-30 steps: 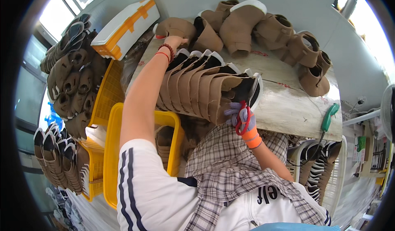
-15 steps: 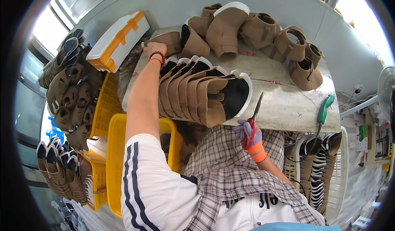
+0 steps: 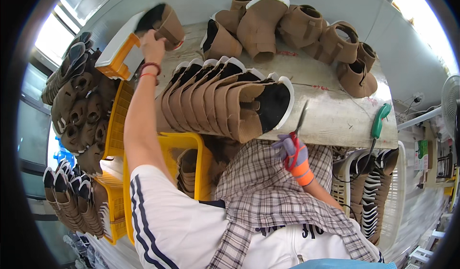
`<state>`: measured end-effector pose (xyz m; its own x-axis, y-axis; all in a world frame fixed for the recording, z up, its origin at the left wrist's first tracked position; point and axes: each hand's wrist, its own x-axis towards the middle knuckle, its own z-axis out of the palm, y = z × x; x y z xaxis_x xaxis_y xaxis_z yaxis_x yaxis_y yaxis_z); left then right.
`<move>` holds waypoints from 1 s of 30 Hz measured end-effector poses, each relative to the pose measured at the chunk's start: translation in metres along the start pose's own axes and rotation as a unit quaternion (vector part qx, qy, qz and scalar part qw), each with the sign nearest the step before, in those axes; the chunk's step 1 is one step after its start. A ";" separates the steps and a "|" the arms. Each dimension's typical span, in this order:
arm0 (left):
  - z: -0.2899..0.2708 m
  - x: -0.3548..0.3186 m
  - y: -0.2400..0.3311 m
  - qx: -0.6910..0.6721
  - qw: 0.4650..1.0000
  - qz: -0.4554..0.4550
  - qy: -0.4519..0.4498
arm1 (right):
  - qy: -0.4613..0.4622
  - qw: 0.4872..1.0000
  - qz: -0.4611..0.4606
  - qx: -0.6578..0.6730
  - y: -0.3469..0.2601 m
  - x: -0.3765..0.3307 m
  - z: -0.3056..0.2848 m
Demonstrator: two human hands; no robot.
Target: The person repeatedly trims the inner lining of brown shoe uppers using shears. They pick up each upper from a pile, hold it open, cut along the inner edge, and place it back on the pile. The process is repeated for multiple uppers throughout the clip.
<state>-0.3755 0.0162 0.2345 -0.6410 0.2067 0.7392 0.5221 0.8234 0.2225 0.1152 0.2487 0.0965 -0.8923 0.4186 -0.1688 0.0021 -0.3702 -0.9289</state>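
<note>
My bare left hand (image 3: pixel 154 47), stretched to the far left of the table, grips a brown shoe upper (image 3: pixel 171 25) with a black lining, raised beside the white foam box. Red scissors (image 3: pixel 302 118) are held in my gloved right hand (image 3: pixel 298 161), low at the table's front edge, blades pointing up. Between the hands lies a row of nested brown shoe uppers (image 3: pixel 206 99) with white lower edges and black linings. More brown uppers (image 3: pixel 261 24) stand along the back of the table.
A green hand tool (image 3: pixel 380 120) with a cord lies at the table's right edge. Yellow baskets (image 3: pixel 207 173) stand at the left, near piles of uppers (image 3: pixel 79 115). The foam box (image 3: pixel 117 51) has orange tape. A white basket (image 3: pixel 395 192) with uppers is at the right.
My left hand has lifted an upper off the far left of the table and moved left and up with it. My right hand stays in place with the scissors.
</note>
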 end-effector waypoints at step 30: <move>-0.172 -0.418 0.157 -0.592 0.407 -0.591 -0.367 | -0.071 0.883 -0.046 -0.462 0.015 -0.073 -0.027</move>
<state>0.0710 -0.0314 0.0699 -0.6068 0.4969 -0.6205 -0.7680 -0.1653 0.6187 0.1928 0.2348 0.0862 -0.9552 0.2796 -0.0970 0.2358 0.5210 -0.8203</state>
